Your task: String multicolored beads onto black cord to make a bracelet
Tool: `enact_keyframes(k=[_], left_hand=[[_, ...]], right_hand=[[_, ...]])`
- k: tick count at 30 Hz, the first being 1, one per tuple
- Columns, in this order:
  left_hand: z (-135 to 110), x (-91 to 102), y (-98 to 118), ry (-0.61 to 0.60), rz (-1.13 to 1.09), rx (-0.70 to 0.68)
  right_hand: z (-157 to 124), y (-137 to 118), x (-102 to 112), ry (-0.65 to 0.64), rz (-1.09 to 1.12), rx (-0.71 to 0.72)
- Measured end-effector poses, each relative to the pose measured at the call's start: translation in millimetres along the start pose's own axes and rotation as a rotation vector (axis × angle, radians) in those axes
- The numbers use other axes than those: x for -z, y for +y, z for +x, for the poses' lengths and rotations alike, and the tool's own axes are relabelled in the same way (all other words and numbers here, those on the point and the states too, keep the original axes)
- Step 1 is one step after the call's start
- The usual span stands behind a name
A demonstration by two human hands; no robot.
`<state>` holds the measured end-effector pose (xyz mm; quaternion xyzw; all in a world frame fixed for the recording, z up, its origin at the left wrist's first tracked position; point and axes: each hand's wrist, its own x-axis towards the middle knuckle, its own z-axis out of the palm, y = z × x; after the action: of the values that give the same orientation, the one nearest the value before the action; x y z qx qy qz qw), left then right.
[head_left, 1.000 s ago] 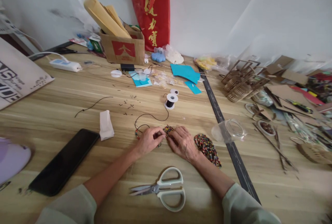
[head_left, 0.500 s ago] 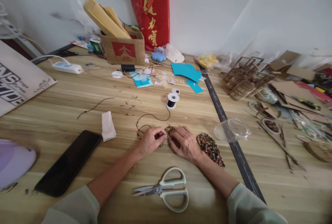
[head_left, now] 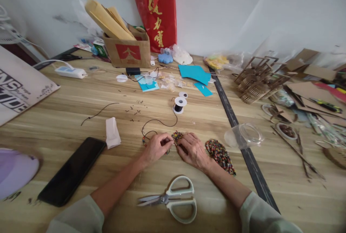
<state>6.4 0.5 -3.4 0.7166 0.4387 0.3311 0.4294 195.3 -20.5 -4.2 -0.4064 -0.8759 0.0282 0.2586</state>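
Observation:
My left hand [head_left: 158, 146] is closed in a pinch at the middle of the table. A thin black cord [head_left: 155, 120] runs from a white spool [head_left: 179, 105] to this hand, with a few coloured beads [head_left: 144, 140] threaded on it by the fingers. Facing it, my right hand [head_left: 192, 150] has its fingers curled down against a small heap of loose multicoloured beads [head_left: 177, 135]. What lies between its fingertips is hidden. Right of that hand rests a coil of strung beads [head_left: 220, 156]. White-handled scissors [head_left: 167, 199] lie nearer me, blades pointing left.
On the left lie a black phone [head_left: 72, 171] and a folded white tissue [head_left: 112, 133]. Short cord scraps [head_left: 132, 108] are scattered beyond. Behind stand a cardboard box [head_left: 127, 51] and a red bag [head_left: 159, 13]. To the right are a clear plastic cup [head_left: 243, 135] and small woven baskets [head_left: 251, 85].
The camera view has shifted very slightly. Both hands keep nearly the same place and pose by the beads, and nothing has visibly been picked up or let go.

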Motion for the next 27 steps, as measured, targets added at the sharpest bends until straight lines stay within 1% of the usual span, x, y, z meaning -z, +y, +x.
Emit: enact_keyframes(k=[8, 13, 18, 27], left_hand=[[1.6, 1.2, 4.3, -0.027, 0.017, 0.025], [0.8, 1.5, 7.7, -0.042, 0.047, 0.016], [-0.2, 1.0, 6.0, -0.058, 0.053, 0.011], [-0.8, 0.1, 7.3, -0.075, 0.094, 0.001]], right_hand=[[-1.5, 7.4, -4.4, 0.047, 0.052, 0.027], [-2.3, 8.8, -4.1, 0.082, 0.137, 0.05], [-2.0, 7.7, -2.8, 0.125, 0.206, 0.072], [-2.2, 9.0, -2.7, 0.138, 0.293, 0.074]])
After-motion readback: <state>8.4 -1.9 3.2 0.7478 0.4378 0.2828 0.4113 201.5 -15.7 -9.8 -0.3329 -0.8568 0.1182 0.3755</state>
